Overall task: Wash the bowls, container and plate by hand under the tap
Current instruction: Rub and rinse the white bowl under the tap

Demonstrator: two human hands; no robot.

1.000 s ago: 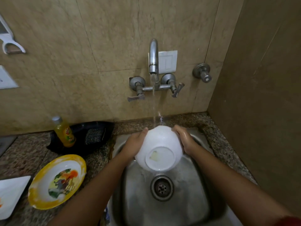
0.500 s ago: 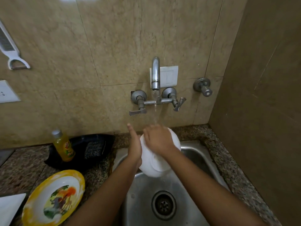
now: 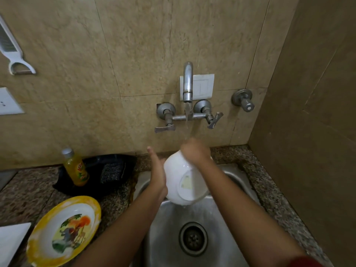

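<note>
A white bowl (image 3: 181,178) is held over the steel sink (image 3: 233,176), tilted with its base towards me and a pale sticker on the base. My left hand (image 3: 159,174) grips its left side, thumb pointing up. My right hand (image 3: 195,151) lies over the bowl's top edge, under the running water from the wall tap (image 3: 187,83). A yellow-rimmed plate (image 3: 64,231) with a coloured picture lies on the counter at the left. A white dish (image 3: 11,241) shows at the far left edge.
A yellow dish-soap bottle (image 3: 76,167) stands on a black tray (image 3: 115,164) with a scrub pad (image 3: 111,173) left of the sink. The drain (image 3: 193,238) lies below the bowl. A white peeler (image 3: 11,49) hangs on the tiled wall. A side wall closes in on the right.
My right hand has moved from the bowl's right side onto its top, under the stream. The bowl has risen and tilted, its base turned to the right. The camera has tipped upward.
</note>
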